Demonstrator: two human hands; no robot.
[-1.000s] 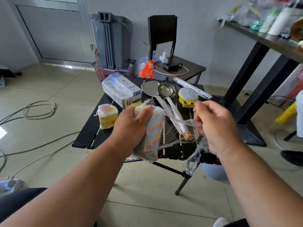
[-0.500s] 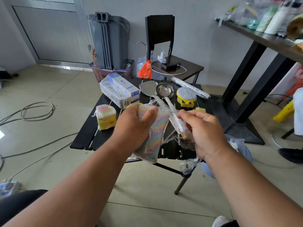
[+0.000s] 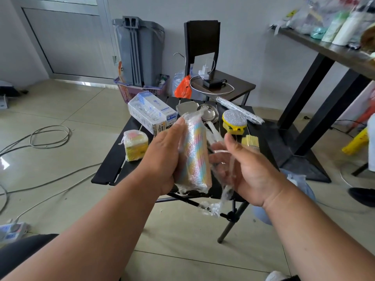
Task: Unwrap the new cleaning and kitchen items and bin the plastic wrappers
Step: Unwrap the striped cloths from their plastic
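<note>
Above the black folding table (image 3: 113,171), your left hand (image 3: 162,157) grips the soft, light rainbow sponge pack (image 3: 195,155); your right hand (image 3: 243,167), fingers loosely spread, trails slippery cling film (image 3: 225,191), best pinched at its loose edge.

On the folding table (image 3: 113,169), the box (image 3: 151,114) lies behind the wrapped sponge pack (image 3: 135,145), ladle (image 3: 208,114) to its right.

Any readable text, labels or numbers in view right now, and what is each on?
None can be read for certain.
White and blue box: print and a blue badge on its end and side, too blurred.
Bottles on the right shelf: no legible labels.
Rainbow pack in the left hand: no print visible.
</note>
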